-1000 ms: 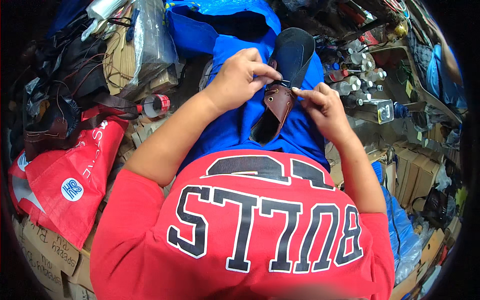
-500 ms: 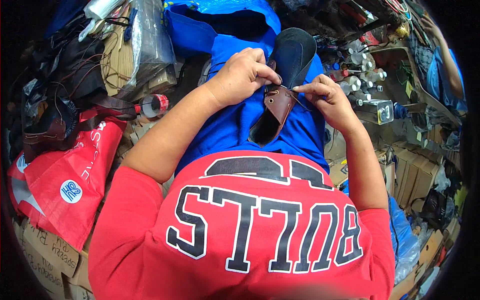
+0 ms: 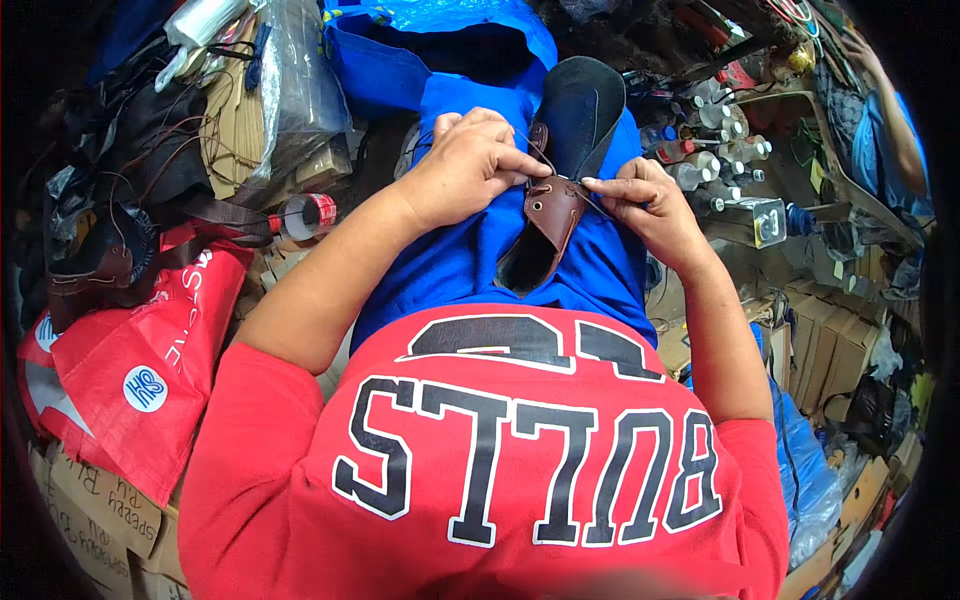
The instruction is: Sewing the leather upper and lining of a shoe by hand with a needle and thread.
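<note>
Two bare hands work over one shoe on the lap. Left to right: at far left, a dark brown shoe piece [image 3: 100, 262] sits above a red bag [image 3: 130, 400] with a round white patch. Cardboard [image 3: 105, 495] with handwriting lies below the bag. Next, a brown stack [image 3: 232, 140] beside clear plastic wrap [image 3: 300, 90], dark cords near it. A clear bottle [image 3: 298, 218] with red label lies just right of the bag. A blue bag [image 3: 375, 65] stands open at top centre.

Left hand [image 3: 470, 168]: thumb and forefinger pinching a thin lace [image 3: 540, 153] at the shoe's left edge; other fingers curled. Whether it also grips leather, cannot tell. Shoe [image 3: 560, 207] is between the hands, on the blue cloth [image 3: 415, 260] covering the lap: black rounded part away from the body, brown leather part with a metal eyelet toward the red shirt [image 3: 265, 460].

Right hand [image 3: 648, 205]: thumb and forefinger pressed together on the lace at the shoe's right edge, other fingers folded in.

Further right: clustered bottles [image 3: 715, 165], a clear square container [image 3: 765, 222], cardboard boxes [image 3: 830, 340], blue plastic [image 3: 800, 455]. At far right edge, another person's arm [image 3: 900, 140].
</note>
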Motion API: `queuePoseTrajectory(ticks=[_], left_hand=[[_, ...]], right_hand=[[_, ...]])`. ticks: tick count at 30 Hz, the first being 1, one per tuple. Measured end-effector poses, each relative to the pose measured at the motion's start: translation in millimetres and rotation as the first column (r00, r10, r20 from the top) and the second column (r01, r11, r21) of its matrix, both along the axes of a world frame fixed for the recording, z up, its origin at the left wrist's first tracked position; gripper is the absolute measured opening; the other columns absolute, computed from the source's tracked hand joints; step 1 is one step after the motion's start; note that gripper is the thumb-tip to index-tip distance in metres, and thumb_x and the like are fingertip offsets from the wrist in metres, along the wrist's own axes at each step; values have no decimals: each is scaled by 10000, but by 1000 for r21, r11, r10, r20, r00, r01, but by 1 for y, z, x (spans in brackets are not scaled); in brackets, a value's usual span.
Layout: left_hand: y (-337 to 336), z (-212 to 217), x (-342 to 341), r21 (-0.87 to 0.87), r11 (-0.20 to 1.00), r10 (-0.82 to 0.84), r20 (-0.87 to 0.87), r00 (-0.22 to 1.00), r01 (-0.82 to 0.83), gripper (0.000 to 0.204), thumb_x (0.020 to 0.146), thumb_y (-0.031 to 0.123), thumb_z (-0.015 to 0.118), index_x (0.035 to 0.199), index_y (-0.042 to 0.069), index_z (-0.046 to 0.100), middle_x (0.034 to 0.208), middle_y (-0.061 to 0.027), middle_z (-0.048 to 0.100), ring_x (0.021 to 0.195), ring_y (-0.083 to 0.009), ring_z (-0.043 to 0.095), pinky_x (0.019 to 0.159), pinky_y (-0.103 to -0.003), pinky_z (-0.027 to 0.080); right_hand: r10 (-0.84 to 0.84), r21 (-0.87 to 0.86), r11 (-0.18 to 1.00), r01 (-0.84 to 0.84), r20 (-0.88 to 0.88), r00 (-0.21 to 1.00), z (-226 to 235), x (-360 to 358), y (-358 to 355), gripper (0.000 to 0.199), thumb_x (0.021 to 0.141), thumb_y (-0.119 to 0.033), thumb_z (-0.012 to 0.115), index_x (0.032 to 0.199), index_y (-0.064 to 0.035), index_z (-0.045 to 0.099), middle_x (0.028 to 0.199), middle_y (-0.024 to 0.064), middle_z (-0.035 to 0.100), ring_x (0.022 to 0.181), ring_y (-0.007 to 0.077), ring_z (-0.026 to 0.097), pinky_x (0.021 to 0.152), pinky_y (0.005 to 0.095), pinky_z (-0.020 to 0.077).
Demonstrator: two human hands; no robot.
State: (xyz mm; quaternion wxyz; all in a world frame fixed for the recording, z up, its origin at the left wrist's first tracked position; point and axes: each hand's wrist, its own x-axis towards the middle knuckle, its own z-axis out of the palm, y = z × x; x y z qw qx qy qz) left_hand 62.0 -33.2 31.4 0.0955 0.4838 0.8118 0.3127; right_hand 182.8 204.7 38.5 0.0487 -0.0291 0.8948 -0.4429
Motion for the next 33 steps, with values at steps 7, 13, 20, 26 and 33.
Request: queuePoseTrajectory(ticks=[7,13,20,26,33], left_hand=[[9,-6,-12,7,998,-68,32,997,68,189,727,148,706,878,254,748,756,49,559,887,-140,517,807,-325,273],[23,-3,-19,-42,992,-120,50,991,123,173,718,136,696,840,247,745,761,47,590,881,-143,536,835,-344,278],[-2,-1,17,-60,998,-11,63,998,15,155,723,172,707,876,174,730,890,-20,644,1007,-171,557,867,-375,282],[-6,-8,11,36,997,62,24,998,-63,221,720,129,714,927,202,736,910,-34,660,989,-189,577,860,-366,352],[11,-8,-2,41,996,68,173,983,-76,139,731,188,714,864,220,744,840,24,680,893,-154,581,856,-360,294]], right_hand=[[18,-173,985,-1,97,995,-5,-7,6,310,762,-40,671,1050,-146,715,722,-4,522,738,126,479,757,248,405],[46,-238,971,8,221,974,-2,-11,7,285,786,-60,680,1060,-132,710,758,-8,548,782,107,482,753,235,408],[-27,166,985,51,-141,990,0,13,-22,226,747,-122,698,967,-161,734,716,30,574,756,181,526,743,301,385],[-120,108,984,143,-197,973,0,17,-24,251,748,-133,703,998,-148,722,745,34,617,735,191,528,732,311,405],[-169,-101,982,158,-117,979,-10,11,-19,296,744,-145,719,1039,-115,705,769,55,637,754,176,544,738,300,420]])
